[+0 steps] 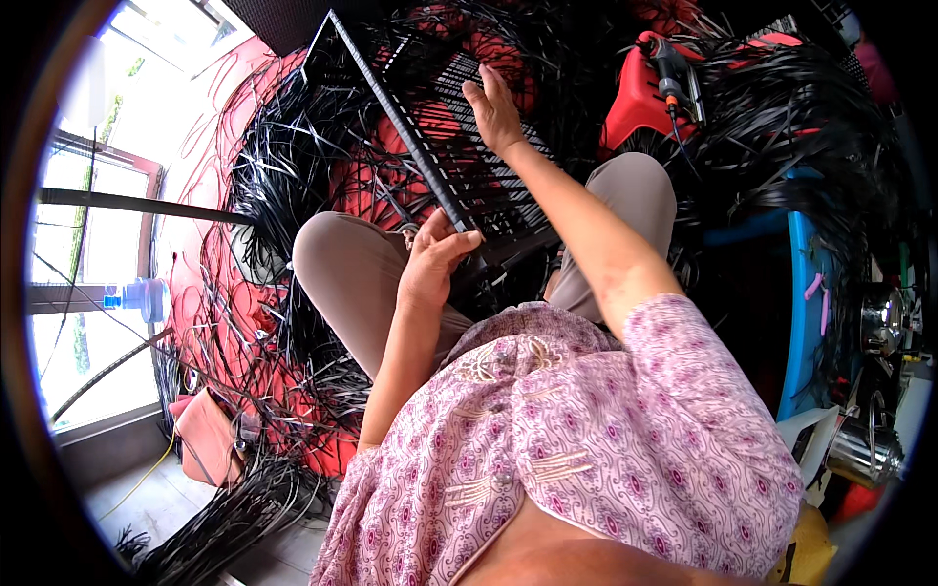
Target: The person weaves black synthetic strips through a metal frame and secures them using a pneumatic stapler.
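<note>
On the left we see a tall window (83, 361), its panes nearly white with bright light and some green outside. Under it, at the near left, we have pale floor tiles (161, 488); farther in, a red covering (205, 308) spreads across the floor. A red stool (633, 103) stands far right, and nearer, a blue panel (799, 293) edges our darker right side.

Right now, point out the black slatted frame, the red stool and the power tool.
Black slatted frame (399, 117), head view: on its long side rail.
Red stool (628, 107), head view: on its bare side.
Power tool (670, 68), head view: on its dark body.
</note>
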Motion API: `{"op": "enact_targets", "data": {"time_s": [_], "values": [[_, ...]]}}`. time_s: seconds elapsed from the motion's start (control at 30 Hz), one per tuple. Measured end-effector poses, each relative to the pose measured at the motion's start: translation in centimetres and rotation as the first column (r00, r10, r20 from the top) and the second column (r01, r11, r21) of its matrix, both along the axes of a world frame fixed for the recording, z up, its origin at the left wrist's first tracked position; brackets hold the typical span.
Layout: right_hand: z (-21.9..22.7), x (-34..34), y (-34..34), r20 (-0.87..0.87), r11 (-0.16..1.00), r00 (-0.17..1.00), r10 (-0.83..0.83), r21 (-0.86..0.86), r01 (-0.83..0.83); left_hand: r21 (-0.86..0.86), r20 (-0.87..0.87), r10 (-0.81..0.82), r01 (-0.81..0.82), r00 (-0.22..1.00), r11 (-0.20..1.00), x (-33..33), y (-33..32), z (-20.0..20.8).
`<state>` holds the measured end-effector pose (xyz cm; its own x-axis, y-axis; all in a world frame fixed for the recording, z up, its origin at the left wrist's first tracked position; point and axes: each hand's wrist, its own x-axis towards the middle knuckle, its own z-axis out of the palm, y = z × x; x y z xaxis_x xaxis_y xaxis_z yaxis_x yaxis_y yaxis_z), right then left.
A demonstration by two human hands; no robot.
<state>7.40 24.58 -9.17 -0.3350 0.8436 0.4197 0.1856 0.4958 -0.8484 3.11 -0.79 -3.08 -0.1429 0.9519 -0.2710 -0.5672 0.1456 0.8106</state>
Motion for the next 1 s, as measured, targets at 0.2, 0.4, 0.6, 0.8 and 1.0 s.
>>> {"op": "enact_targets", "data": {"time_s": [0.2, 0.4, 0.6, 0.8, 1.0], "values": [[-4.4, -1.8, -0.1, 0.036, 0.990, 0.999, 0.014, -0.140, -0.009, 0.007, -0.015, 0.012, -0.012, 1.000, 1.000, 0.3, 0.2, -1.5], [-9.8, -3.1, 2.0, 0.253, 0.989, 0.964, 0.085, 0.092, -0.111, 0.064, 0.070, 0.040, -0.045, 0.997, 0.997, 1.5, -0.1, 0.4], [-11.0, -4.8, 7.7, 0.621, 0.830, 0.779, 0.079, 0.392, -0.397, -0.008, -0.058, 0.010, -0.011, 0.998, 1.000, 1.4, 1.2, 1.3], [2.6, 11.3, -4.5, 0.259, 0.936, 0.966, -0.015, 0.344, -0.078, 0.082, 0.036, 0.055, -0.058, 0.998, 0.995, 1.3, 0.5, -0.5], [6.1, 30.0, -19.1, 0.362, 0.854, 0.795, -0.486, 0.388, 0.345, 0.144, 0.024, -0.009, 0.005, 1.000, 0.989, 0.8, 0.2, -1.1]]}}
